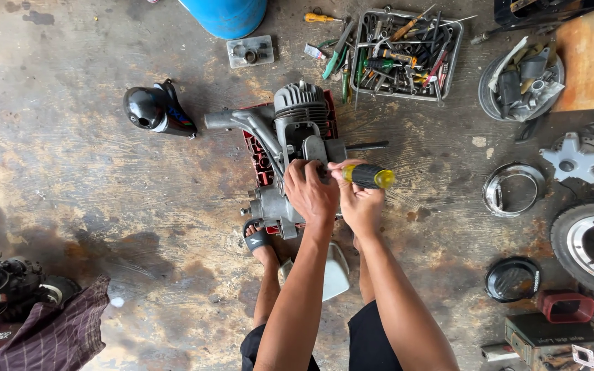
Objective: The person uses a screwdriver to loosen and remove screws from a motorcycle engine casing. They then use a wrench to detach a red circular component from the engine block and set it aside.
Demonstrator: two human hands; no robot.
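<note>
One engine point(290, 148) sits on one red crate point(252, 154) in the middle of the stained concrete floor point(104, 178). The left hand point(309, 192) presses closed on its casing, and the right hand point(359, 203) grips one yellow-handled screwdriver point(372, 177). One wire tray of tools point(407, 55), one tyre point(592, 244) and one blue barrel point(225, 14) lie around.

Grey finned engine point(295, 148) on red crate; yellow-black screwdriver point(369, 177) horizontal against it.

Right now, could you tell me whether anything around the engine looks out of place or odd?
The engine rests on a red crate that it overhangs, steadied by the left hand while the right hand holds a screwdriver. Loose tools lie outside the tool tray.
</note>
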